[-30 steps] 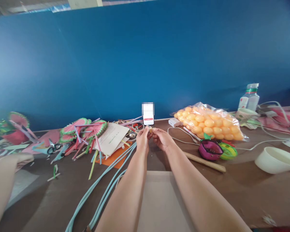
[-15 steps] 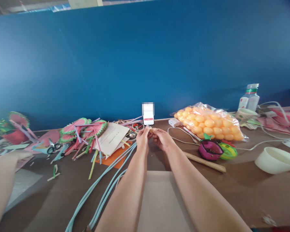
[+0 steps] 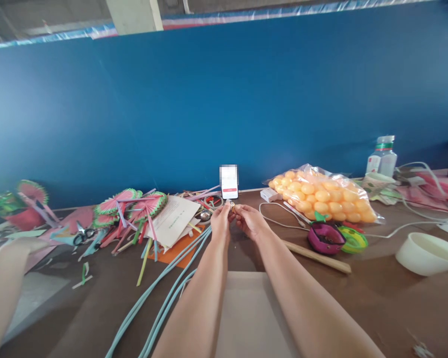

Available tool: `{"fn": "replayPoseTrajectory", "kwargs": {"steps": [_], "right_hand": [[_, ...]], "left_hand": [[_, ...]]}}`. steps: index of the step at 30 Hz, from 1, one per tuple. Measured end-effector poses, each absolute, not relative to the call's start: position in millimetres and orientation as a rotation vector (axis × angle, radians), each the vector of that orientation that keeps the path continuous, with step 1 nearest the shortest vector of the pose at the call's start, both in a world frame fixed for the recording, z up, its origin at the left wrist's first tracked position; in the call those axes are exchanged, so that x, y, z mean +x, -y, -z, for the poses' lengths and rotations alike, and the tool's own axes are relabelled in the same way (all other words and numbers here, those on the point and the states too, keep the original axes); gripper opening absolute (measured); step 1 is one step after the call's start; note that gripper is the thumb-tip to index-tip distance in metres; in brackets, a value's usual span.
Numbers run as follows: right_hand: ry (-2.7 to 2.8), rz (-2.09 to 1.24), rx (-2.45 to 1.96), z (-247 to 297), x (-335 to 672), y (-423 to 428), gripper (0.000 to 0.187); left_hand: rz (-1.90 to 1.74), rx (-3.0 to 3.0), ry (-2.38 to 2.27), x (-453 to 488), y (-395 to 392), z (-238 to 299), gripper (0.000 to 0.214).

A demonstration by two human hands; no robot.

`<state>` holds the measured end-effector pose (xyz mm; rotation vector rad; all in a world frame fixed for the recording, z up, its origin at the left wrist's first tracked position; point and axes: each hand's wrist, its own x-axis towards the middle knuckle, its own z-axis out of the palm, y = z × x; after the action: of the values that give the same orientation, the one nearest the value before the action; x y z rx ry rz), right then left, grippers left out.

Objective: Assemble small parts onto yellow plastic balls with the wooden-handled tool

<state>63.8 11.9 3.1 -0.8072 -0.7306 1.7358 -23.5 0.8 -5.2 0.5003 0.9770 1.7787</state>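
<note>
Both of my hands meet over the middle of the table, fingers pinched around a small shiny gold-coloured piece point(image 3: 232, 205). Its kind is too small to make out. My left hand point(image 3: 221, 219) grips it from the left, and my right hand point(image 3: 249, 219) has its fingertips against its right side. Just beyond them a phone point(image 3: 230, 191) with a lit screen stands upright near the blue wall. Beneath my forearms lies a flat beige board point(image 3: 250, 313).
Pale blue tubes point(image 3: 160, 283) run left of my arms, beside papers point(image 3: 173, 219) and pink-green paper fans point(image 3: 149, 205). Rightward are a wooden stick point(image 3: 317, 257), a bag of orange balls point(image 3: 321, 196), a purple pouch point(image 3: 325, 241) and a white bowl point(image 3: 425, 253). Another person's arm point(image 3: 7, 278) reaches in at far left.
The view has tilted slightly upward, so everything on the table sits a little lower. My hands keep their pinch on the small piece, almost unmoved.
</note>
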Motion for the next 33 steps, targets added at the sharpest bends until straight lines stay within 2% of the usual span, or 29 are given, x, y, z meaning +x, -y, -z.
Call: {"fn": "replayPoseTrajectory", "kwargs": {"steps": [33], "right_hand": [[0.757, -1.698, -0.732, 0.6, 62.7, -11.3, 0.018]], "left_hand": [[-1.781, 0.624, -1.063, -24.2, -4.0, 13.4, 0.041]]}}
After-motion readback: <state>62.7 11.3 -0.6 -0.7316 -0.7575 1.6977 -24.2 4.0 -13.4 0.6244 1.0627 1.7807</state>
